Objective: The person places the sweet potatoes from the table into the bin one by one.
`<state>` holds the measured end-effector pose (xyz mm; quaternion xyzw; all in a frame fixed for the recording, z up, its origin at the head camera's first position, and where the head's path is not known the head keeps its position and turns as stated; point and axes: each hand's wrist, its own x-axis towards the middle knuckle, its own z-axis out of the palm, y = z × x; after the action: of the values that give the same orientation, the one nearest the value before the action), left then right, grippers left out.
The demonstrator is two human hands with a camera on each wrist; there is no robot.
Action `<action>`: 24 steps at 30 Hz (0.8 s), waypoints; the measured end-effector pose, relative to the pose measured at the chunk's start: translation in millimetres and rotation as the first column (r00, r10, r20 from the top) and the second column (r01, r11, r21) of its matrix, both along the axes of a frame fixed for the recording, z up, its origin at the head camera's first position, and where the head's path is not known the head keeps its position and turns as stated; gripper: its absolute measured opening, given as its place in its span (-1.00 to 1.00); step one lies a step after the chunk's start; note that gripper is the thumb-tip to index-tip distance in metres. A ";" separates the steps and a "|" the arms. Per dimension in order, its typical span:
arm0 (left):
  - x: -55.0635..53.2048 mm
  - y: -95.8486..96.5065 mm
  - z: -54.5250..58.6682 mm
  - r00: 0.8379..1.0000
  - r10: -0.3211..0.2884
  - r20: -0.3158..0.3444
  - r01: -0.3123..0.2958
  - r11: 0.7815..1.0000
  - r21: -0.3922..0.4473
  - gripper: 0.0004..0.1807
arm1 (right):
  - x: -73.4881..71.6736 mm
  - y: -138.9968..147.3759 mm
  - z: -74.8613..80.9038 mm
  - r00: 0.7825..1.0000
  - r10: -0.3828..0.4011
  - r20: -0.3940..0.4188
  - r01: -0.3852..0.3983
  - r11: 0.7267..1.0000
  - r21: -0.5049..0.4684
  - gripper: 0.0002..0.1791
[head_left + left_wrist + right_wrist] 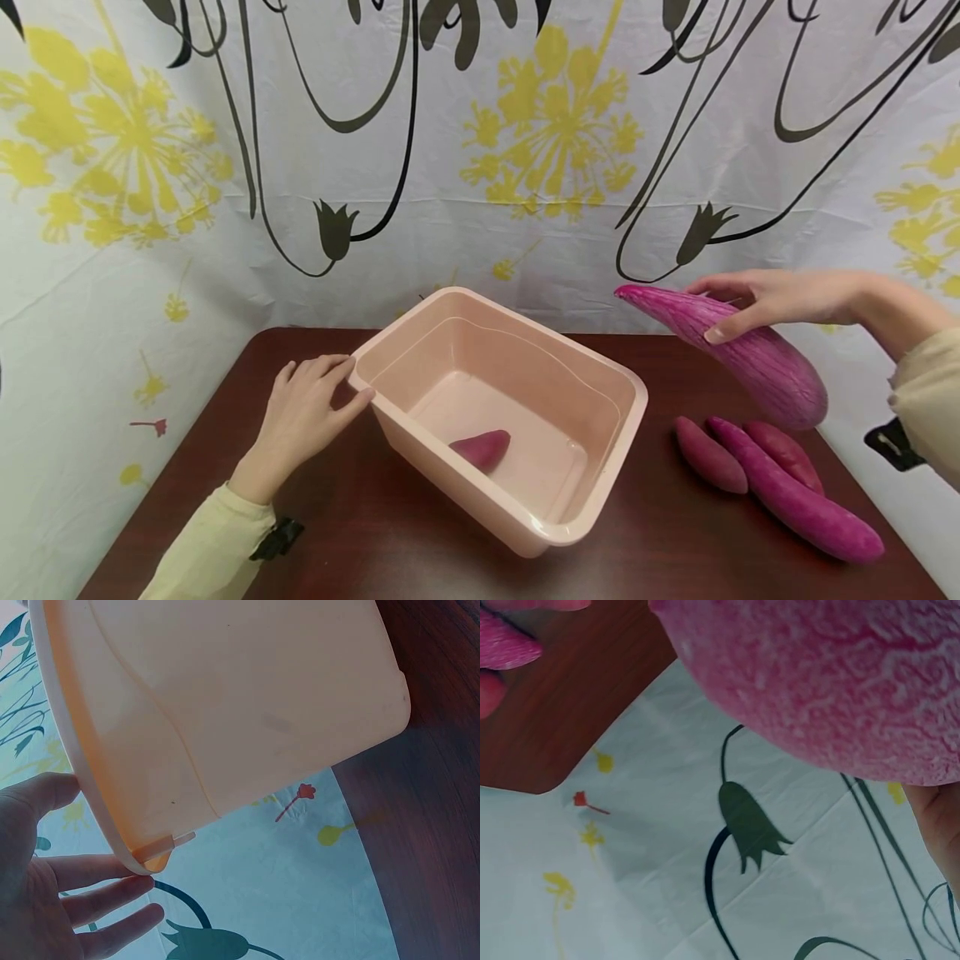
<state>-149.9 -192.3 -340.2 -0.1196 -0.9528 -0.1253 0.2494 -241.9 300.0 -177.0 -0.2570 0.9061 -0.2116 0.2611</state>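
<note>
My right hand point(780, 300) grips a large pink-purple sweet potato point(772, 371) from above, lifted over the right side of the table. Wrinkled skin and a tapered tip pointing left mark it; the right wrist view shows its thick end point(817, 682) up close. At the left corner of a pale pink plastic tub point(517, 358), my left hand point(300, 408) touches the rim with thumb and fingertips, its fingers fairly straight. In the left wrist view the thumb point(56, 791) meets the rim point(71, 739). A small purple sweet potato point(483, 450) lies inside the tub, partly hidden by the near wall.
Below my right hand, a long purple sweet potato point(817, 512) lies between two shorter ones, one on its left point(712, 458) and another behind point(787, 454). The dark brown table point(322, 533) ends against a white curtain point(480, 167) printed with flowers.
</note>
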 end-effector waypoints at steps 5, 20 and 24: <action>-0.2 -0.6 -0.1 1.000 0.003 0.010 -0.003 1.000 -0.001 -0.42 | -4.4 -19.5 6.7 1.000 0.023 0.016 -0.023 1.000 -0.012 -0.36; -0.1 -0.6 -0.2 1.000 -0.003 0.001 0.003 1.000 -0.007 -0.43 | -14.0 -67.6 14.7 0.997 0.048 0.065 -0.051 0.998 0.034 -0.28; -0.1 -1.0 -0.6 1.000 -0.001 0.006 0.001 1.000 -0.010 -0.42 | -18.0 -79.3 13.3 0.993 0.069 0.098 -0.071 0.997 0.015 -0.28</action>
<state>-150.0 -193.4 -340.9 -0.1211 -0.9541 -0.1211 0.2457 -259.9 220.7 -163.8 -0.2757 0.8847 -0.2060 0.3145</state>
